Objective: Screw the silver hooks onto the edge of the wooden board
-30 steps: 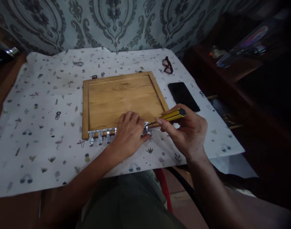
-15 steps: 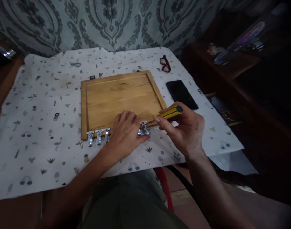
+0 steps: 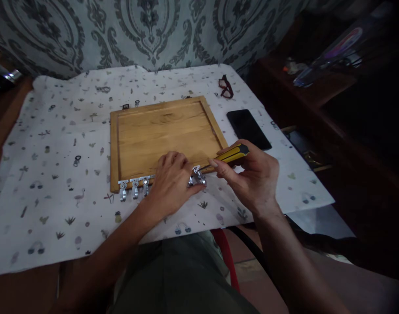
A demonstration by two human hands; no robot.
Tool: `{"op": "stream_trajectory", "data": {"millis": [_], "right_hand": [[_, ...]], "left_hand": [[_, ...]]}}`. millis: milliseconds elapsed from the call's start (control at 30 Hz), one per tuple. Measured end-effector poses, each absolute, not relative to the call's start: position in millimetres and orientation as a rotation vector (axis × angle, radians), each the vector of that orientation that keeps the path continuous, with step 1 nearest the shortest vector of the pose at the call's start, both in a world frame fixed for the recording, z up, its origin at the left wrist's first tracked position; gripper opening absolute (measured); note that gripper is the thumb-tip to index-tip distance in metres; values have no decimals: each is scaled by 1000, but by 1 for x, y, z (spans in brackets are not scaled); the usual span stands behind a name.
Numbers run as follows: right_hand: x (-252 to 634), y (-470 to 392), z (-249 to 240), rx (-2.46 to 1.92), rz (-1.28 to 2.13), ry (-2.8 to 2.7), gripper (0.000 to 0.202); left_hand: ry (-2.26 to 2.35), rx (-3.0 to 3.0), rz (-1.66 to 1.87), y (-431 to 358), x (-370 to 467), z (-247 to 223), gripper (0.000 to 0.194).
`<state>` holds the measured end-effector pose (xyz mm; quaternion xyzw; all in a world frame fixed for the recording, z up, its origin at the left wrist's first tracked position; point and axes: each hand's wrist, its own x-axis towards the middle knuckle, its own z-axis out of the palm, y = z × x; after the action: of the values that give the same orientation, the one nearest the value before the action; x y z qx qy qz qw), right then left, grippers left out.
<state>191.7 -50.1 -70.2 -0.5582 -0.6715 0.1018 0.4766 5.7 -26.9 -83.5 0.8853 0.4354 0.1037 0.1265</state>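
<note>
A framed wooden board [image 3: 160, 135] lies flat on the patterned cloth. Along its near edge runs a row of silver metal hooks [image 3: 135, 188], several partly covered by my left hand [image 3: 171, 181]. That hand grips the board's near edge, fingers bent over the top and thumb stretched beside the rightmost hook [image 3: 198, 174]. In my right hand [image 3: 256, 179] is a screwdriver [image 3: 232, 154] with a yellow and black handle, held at a low slant. Its thin shaft points left and its tip meets the rightmost hook's plate; the screw itself is too small to make out.
A black phone [image 3: 248, 129] lies right of the board, with dark-framed glasses [image 3: 225, 87] behind it. The white cloth [image 3: 55, 152] covers the table up to a patterned curtain [image 3: 150, 35]. Dark furniture [image 3: 304, 100] with a clear bottle [image 3: 333, 54] stands at the right.
The screwdriver and my right hand have shifted very slightly left, the tip staying at the same hook. My left hand stays in place on the board.
</note>
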Motion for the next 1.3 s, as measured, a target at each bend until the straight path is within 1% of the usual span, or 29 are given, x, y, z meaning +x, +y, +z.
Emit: {"op": "stream_trajectory", "data": {"millis": [333,733,933,1100,1300], "right_hand": [[192,-49,-73,-1357,275,-1618,39],[193,-50,-76,-1366,294,-1601,36],[194,-50,-76,-1368,295,-1599,38],[194,-52,-76,-1388,297,-1601,39],[196,-53,-76,-1388,293,-1621,39]], "left_hand": [[1309,2627,331,-27,9,-90,49],[1306,2570,323,-26,11,-87,40],[1300,2547,332,-24,10,-89,41],[1312,2526,376,-23,9,-88,37],[1353,2523,348,-23,11,-83,39]]}}
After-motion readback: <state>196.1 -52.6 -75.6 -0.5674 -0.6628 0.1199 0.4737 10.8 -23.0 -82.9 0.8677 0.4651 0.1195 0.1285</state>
